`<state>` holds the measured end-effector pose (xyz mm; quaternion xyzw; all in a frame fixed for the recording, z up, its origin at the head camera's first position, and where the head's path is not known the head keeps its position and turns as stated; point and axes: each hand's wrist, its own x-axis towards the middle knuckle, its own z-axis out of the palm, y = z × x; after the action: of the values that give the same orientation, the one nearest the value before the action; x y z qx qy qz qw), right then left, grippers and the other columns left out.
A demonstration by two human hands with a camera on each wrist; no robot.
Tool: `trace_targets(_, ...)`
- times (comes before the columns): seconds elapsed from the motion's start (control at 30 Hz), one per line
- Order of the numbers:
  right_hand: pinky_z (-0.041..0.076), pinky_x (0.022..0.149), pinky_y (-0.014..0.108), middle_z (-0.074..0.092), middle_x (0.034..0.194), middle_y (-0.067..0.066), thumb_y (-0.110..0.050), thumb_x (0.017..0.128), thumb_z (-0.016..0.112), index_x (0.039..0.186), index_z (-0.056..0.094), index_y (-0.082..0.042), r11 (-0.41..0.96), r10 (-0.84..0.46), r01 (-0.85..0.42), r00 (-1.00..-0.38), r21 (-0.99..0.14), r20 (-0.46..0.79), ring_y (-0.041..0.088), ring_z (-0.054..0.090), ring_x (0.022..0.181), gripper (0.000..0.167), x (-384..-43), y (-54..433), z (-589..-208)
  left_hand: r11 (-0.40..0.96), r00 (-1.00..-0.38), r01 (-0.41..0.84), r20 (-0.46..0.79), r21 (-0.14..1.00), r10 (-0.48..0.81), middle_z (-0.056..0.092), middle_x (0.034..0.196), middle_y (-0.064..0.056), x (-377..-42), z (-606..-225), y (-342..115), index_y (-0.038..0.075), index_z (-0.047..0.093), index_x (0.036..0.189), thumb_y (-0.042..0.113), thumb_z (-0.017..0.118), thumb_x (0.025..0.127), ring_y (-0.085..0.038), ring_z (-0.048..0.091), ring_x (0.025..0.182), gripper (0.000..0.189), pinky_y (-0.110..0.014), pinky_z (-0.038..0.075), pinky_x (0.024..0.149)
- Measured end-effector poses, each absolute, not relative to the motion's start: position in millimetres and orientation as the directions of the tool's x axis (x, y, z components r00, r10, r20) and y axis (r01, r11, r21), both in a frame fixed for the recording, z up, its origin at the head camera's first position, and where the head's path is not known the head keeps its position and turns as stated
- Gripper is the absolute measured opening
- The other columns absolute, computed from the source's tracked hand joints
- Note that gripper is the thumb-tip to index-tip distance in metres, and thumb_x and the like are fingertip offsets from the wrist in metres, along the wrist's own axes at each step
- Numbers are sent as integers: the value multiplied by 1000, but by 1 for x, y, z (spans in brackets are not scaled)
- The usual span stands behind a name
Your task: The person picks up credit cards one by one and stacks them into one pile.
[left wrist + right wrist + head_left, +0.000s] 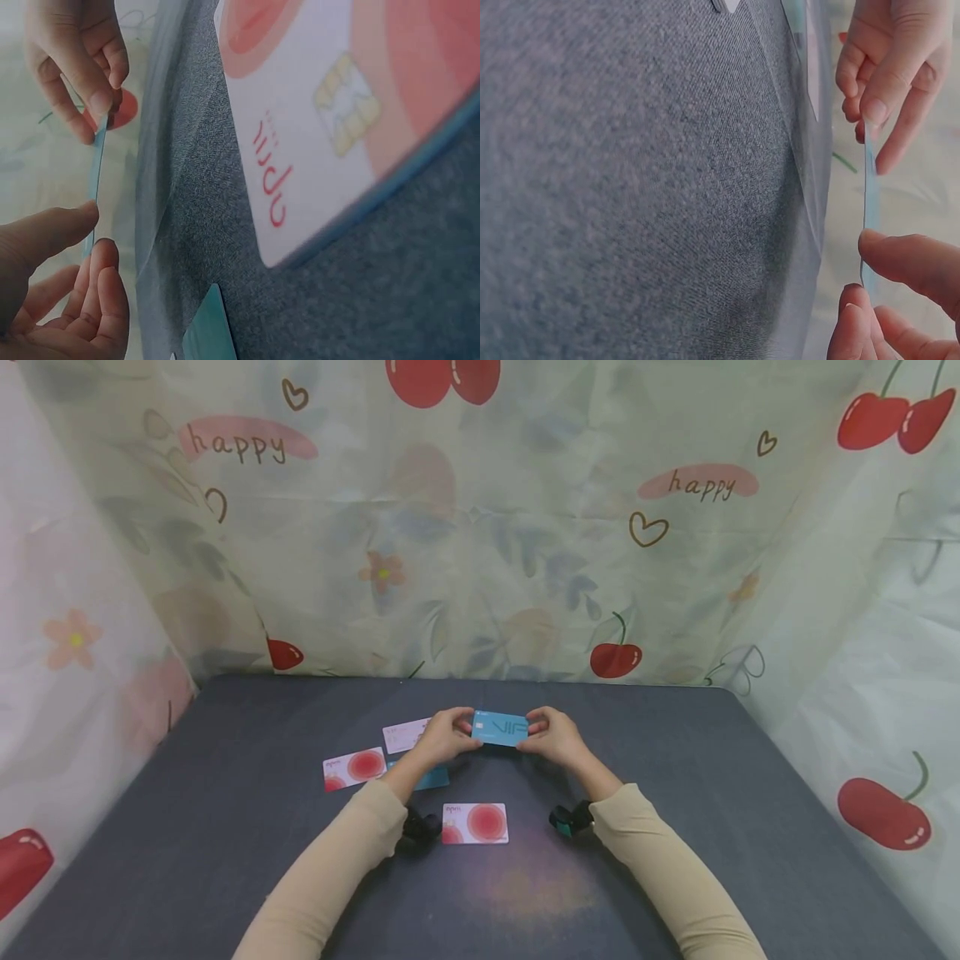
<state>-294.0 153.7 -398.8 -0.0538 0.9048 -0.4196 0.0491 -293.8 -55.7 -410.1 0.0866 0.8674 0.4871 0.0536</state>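
A blue card with "VIP" lettering and a chip is held up between both hands, its face toward the head camera. My left hand pinches its left edge between thumb and fingers, and my right hand pinches the right edge. Seen edge-on in the left wrist view, the blue card is a thin strip above the table. A white card with red circles lies on the table between the forearms. Partly under the left hand and wrist are a second blue card and a pale pink card.
Another white card with red circles lies left of the left wrist, beside the second blue card. The dark table is bordered by a cherry-patterned curtain at the back and sides. Each wrist wears a dark camera band.
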Motion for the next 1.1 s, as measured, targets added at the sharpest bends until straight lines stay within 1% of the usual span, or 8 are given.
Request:
trace_targets(0.13, 53, 77, 34, 62, 106, 20, -10, 76, 75, 121, 53, 2, 645, -145, -56, -988, -762, -49, 27, 66, 93, 52, -292, 154, -398, 506, -977, 109, -2, 856, 214, 62, 96, -15, -292, -410, -58, 0, 51, 130, 7, 72, 78, -23, 65, 86, 56, -27, 51, 72)
trace_targets(0.57, 53, 74, 30, 62, 103, 18, -9, 74, 76, 119, 54, 1, 643, -171, -76, -984, -762, -46, 23, 66, 89, 51, -287, 152, -396, 502, -975, 110, -6, 858, 223, 63, 94, -14, -286, -413, -64, 1, 51, 130, 5, 71, 79, -20, 65, 83, 55, -26, 52, 71)
trace_targets(0.8, 54, 75, 31, 62, 103, 18, -8, 74, 76, 119, 55, 2, 643, -175, -70, -983, -763, -57, 21, 66, 87, 50, -285, 151, -396, 472, -970, 117, -1, 874, 243, 63, 93, -15, -282, -415, -67, -2, 49, 131, 3, 70, 79, -24, 67, 88, 56, -29, 54, 74)
trace_targets(1.1, 54, 74, 30, 63, 102, 17, -9, 74, 76, 118, 55, 1, 638, -179, -71, -982, -766, -58, 20, 66, 86, 50, -284, 151, -398, 463, -969, 112, -8, 879, 249, 62, 92, -13, -279, -416, -69, -1, 49, 131, 3, 70, 79, -19, 66, 84, 56, -25, 53, 70)
